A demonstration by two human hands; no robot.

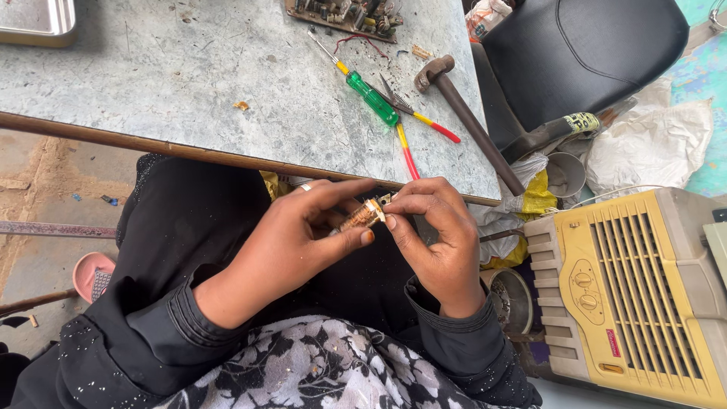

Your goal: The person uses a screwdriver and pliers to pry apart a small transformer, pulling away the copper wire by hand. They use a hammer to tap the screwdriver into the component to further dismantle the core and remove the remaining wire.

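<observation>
Held over the lap just below the bench (227, 113) edge, the small copper-wound coil (362, 216) is pinched by left hand (291, 242) fingers while right hand (435, 235) fingers nip its end, so a slip could probably drop it or snap its fine wire.

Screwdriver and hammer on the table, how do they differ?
The screwdriver has a clear green handle with a yellow collar; the hammer has a dark brown handle. The screwdriver lies wholly on the table; the hammer's handle overhangs its edge. Both lie flat, untouched by the hands.
</observation>
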